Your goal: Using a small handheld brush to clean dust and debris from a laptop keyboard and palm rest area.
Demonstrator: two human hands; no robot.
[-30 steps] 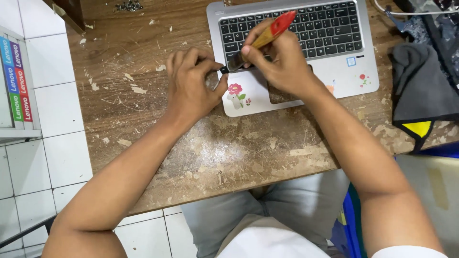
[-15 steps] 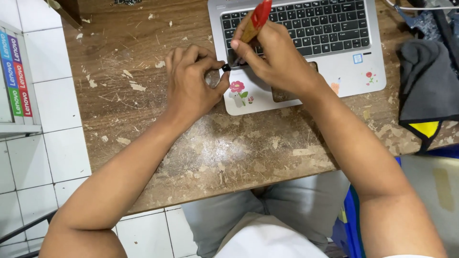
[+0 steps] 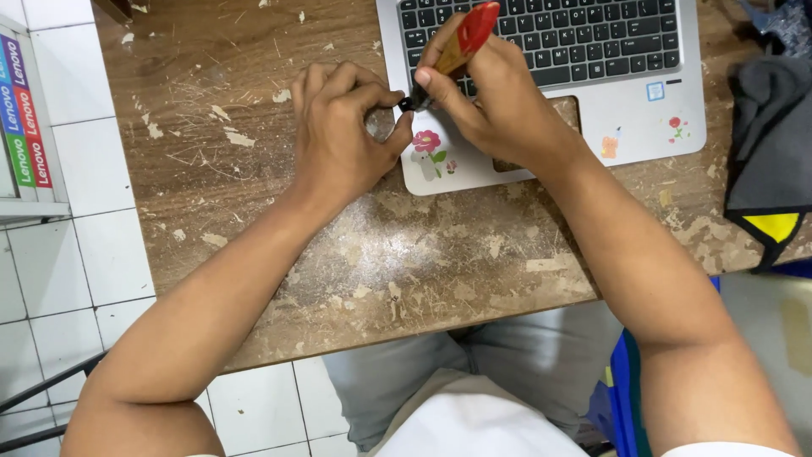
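the right hand [image 3: 499, 101] grips a red-handled brush [image 3: 457, 46], its dark tip over the silver laptop [image 3: 643, 127]'s left corner on the worn wooden desk [image 3: 254, 169]. the left hand [image 3: 338, 140] pinches a small object at that tip.

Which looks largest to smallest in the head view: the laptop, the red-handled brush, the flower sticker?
1. laptop, partly cut off by the frame's top edge, yet clearly largest.
2. red-handled brush, held in the right hand.
3. flower sticker, smallest.

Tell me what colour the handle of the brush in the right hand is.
Red at the tip, tan wood lower down: the brush handle in the right hand, head view.
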